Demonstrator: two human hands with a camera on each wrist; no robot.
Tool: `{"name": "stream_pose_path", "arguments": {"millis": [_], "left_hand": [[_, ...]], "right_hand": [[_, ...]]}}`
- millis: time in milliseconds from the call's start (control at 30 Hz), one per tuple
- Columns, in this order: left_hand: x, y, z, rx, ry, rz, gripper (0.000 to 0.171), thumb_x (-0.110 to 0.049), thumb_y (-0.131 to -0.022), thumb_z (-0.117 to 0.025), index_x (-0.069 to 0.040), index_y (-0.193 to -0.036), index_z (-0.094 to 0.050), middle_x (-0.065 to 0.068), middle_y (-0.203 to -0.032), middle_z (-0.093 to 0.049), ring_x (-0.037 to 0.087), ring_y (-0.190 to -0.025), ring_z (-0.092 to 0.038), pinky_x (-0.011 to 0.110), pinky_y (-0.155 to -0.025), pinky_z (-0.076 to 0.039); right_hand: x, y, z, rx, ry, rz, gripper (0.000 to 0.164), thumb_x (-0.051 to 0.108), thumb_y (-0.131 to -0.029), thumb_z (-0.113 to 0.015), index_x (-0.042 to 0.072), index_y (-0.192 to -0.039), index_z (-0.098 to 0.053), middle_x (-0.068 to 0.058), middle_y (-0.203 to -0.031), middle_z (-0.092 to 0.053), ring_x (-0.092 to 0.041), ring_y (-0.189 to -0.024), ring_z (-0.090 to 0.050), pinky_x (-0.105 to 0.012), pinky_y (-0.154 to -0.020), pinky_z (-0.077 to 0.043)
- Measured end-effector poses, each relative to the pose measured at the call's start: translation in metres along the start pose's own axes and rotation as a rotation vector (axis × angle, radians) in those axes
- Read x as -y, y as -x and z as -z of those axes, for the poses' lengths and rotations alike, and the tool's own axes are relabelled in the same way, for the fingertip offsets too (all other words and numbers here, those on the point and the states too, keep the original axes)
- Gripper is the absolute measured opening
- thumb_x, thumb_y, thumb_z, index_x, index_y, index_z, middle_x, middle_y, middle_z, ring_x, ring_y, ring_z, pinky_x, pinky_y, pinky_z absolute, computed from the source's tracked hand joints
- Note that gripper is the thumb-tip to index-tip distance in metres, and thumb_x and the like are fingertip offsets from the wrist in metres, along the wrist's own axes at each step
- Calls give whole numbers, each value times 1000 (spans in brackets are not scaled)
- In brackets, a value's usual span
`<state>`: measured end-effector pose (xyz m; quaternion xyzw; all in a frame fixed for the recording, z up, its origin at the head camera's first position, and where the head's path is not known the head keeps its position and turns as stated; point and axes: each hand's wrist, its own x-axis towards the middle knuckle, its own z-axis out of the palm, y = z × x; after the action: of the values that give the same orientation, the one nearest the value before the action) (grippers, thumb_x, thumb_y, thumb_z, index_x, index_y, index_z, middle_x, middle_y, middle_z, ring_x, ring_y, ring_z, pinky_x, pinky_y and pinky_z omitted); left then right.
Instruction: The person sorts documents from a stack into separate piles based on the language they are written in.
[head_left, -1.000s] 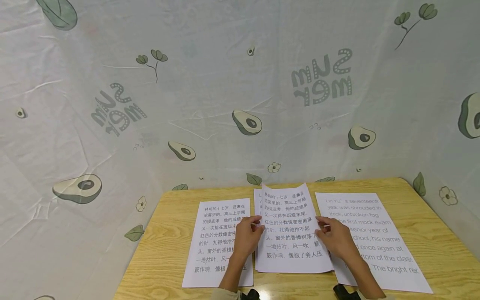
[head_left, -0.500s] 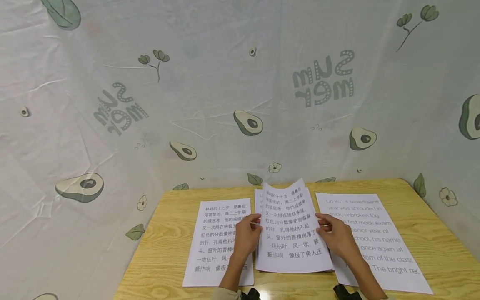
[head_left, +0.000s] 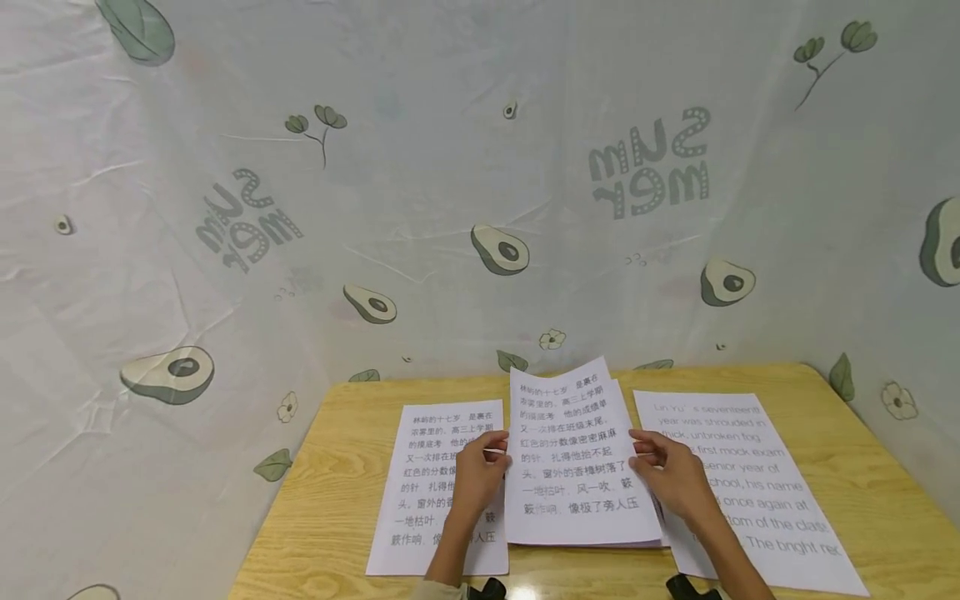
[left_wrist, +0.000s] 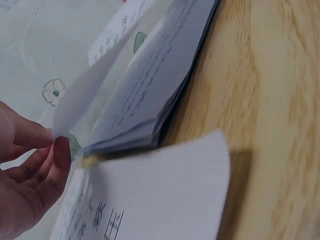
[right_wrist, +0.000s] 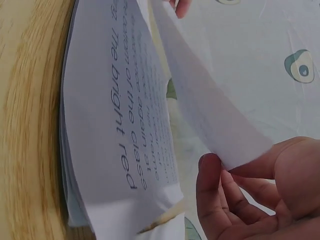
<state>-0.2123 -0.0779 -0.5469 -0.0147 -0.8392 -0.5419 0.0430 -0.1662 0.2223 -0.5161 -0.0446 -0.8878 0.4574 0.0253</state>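
Both hands hold up one white sheet of paper point(head_left: 573, 454) printed with Chinese text. My left hand point(head_left: 480, 475) pinches its left edge between thumb and fingers; my right hand point(head_left: 670, 477) pinches the right edge. The sheet's top corners curl upward. Below it lies a paper stack point(right_wrist: 107, 130), whose top page carries English text in the right wrist view. A gap shows between the raised sheet and this stack in both wrist views. In the head view the sheet hides most of the stack.
On the left lies paper with Chinese text point(head_left: 437, 508), partly behind my left hand. Paper with large English text point(head_left: 765, 492) lies on the right, partly under my right forearm. The wooden table point(head_left: 300, 500) meets a patterned cloth backdrop point(head_left: 420, 200).
The sheet has come up off the middle stack and shifted slightly left, both hands keeping their pinch on it. My left hand has moved left, over the left paper.
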Motion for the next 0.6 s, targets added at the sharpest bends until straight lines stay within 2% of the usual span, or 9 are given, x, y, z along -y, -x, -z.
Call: {"name": "stream_pose_path", "arguments": {"millis": [133,300,600], "left_hand": [[5,1,9,-6,-4,30,38,6,-90,-75,-7,-125,-77,5,-107,-76,12,-91,-68,20,-74,-59],[12,0,22,-20,-25,34,38,5,-90,-75,-9,-125,-77,5,-106,-76,14,-91,-68,20,-75,-57],[24,-1,51,-40,-15,38,39,6,-90,-75,-6,-126,-76,8,-109,-75,15,-91,-67,20,-76,-56]], "right_hand": [[4,0,-7,32,-60,-23,50,9,-100,-72,-1,-148,-60,-24,-133,-70,-35,-119,-72,-16,-83,-52],[11,0,-19,69,-118,-48,52,9,-100,-71,-2,-149,-58,-24,-135,-69,-31,-118,-72,-15,-82,-53],[22,-2,-44,112,-229,-63,53,5,-97,-73,-4,-147,-59,-22,-133,-69,-25,-114,-73,-19,-82,-56]]}}
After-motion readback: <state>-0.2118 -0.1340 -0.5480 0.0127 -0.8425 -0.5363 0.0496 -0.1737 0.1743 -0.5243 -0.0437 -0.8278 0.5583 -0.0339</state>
